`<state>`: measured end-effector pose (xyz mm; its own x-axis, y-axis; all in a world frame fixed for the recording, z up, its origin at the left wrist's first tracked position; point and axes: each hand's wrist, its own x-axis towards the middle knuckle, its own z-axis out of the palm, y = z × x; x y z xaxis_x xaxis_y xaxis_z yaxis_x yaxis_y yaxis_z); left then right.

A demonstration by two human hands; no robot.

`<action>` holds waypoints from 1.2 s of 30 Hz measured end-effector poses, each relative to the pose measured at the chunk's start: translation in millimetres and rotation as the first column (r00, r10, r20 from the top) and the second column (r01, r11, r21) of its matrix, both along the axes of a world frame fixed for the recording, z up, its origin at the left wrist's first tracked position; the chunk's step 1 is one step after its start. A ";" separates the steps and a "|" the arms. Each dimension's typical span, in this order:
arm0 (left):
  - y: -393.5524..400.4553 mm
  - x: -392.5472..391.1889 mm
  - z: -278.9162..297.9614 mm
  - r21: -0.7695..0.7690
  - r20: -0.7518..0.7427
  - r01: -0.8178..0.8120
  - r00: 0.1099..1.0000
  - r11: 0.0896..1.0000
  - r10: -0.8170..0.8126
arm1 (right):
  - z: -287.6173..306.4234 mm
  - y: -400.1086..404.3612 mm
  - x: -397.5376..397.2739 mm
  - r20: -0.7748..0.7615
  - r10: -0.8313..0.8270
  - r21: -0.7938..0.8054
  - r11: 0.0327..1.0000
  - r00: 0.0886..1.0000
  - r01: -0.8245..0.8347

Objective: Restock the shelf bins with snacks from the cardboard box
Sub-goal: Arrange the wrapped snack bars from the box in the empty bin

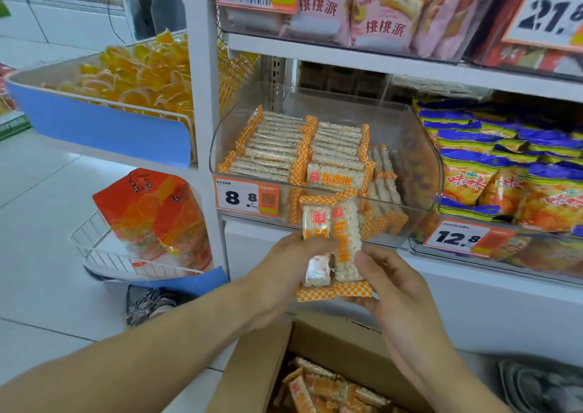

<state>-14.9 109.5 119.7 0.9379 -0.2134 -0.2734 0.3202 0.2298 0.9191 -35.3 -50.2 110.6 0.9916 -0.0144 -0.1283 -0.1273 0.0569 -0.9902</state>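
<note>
Rice-cracker packets upright, long axis vertical, just below clear bin. Left hand and right hand fingers curled, gripping packets together.

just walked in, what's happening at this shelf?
A person is restocking. Both hands, the left hand and the right hand, hold a few orange-checked rice cracker packs upright in front of the clear bin tagged 8.8. That bin already holds rows of the same packs, with room at its front right. The open cardboard box below still holds more packs. The held ones are not yet in the bin.
</note>
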 end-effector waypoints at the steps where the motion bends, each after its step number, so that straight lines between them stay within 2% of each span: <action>1: -0.6 0.5 1.5 -0.074 -0.049 -0.007 0.999 0.997 0.003 | -0.3 -0.8 -0.1 0.000 -0.035 0.020 0.999 0.999 0.035; 3: -1.3 1.5 2.7 -0.122 -0.107 -0.034 0.994 0.992 0.021 | 1.7 -0.1 -0.4 0.024 -0.107 0.055 0.993 0.994 0.106; 7: -3.6 4.5 -2.1 0.019 -0.047 -0.040 0.998 0.999 0.041 | 1.9 -3.1 1.2 0.094 -0.135 -0.077 0.987 0.986 0.143; 9: -5.2 3.6 -0.8 0.043 -0.033 -0.014 0.999 0.999 0.015 | 1.9 -6.2 2.5 0.119 -0.117 -0.120 0.984 0.986 0.131; 15: -7.7 -0.7 0.4 -0.012 0.012 0.032 0.999 0.999 -0.032 | 4.9 -11.5 3.0 0.217 -0.016 -0.227 0.972 0.976 0.066; 20: -7.7 2.0 -2.1 -0.044 0.012 -0.013 1.000 0.999 0.013 | 7.0 -20.0 0.9 0.221 0.116 -0.142 0.986 0.968 -0.086; 22: -6.5 4.6 -0.4 -0.052 -0.001 -0.029 1.000 0.998 0.029 | 6.3 -27.9 3.4 0.266 0.049 -0.172 0.985 0.963 -0.003; 24: -5.5 6.0 2.6 -0.080 -0.032 -0.027 0.999 0.996 0.024 | 5.0 -37.0 5.7 0.389 -0.070 -0.280 0.941 0.919 0.190; 27: -7.1 3.3 6.6 -0.105 -0.024 0.034 0.999 0.994 -0.037 | 2.5 -40.5 3.7 0.573 0.006 -0.458 0.832 0.820 0.314; 32: -13.9 2.5 2.0 -0.126 -0.049 -0.101 0.994 0.987 0.095 | -8.9 -39.5 -1.9 0.566 0.263 -0.568 0.811 0.781 0.138; 36: -9.3 2.9 3.9 -0.100 -0.013 -0.077 0.997 0.992 0.077 | -5.6 -40.8 -9.4 0.408 0.274 -0.468 0.882 0.871 -0.058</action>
<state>-12.1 100.2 123.6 0.9501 -0.1673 -0.2632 0.3064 0.3448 0.8872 -44.7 -91.0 105.0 0.9273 0.2094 0.3103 0.3685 -0.3644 -0.8552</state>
